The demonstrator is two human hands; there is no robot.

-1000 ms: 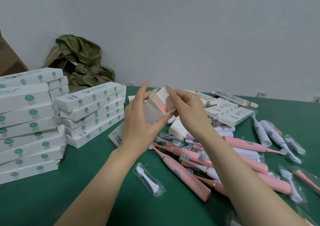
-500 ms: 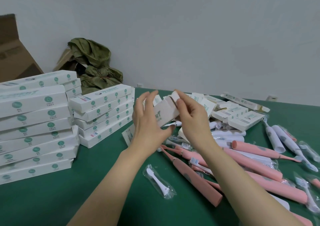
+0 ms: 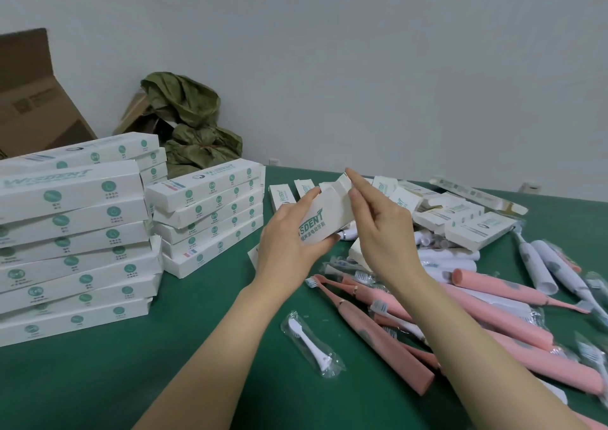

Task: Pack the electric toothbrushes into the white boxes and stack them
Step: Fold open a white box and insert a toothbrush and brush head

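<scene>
White printed cardboard box (image 3: 324,215): left grip (image 3: 286,248) curled round its body, right grip (image 3: 381,232) pinching the end flap (image 3: 342,181), now folded over the previously visible pink toothbrush; stacking likely next.

Closing a white box (image 3: 324,219) over the green worktop (image 3: 98,380)

The left hand (image 3: 289,248) grips the box; the right hand (image 3: 378,229) pinches its end flap. Stacked boxes (image 3: 75,232) stand left, pink toothbrushes (image 3: 460,304) lie right, and a bagged brush head (image 3: 309,347) lies near.
</scene>
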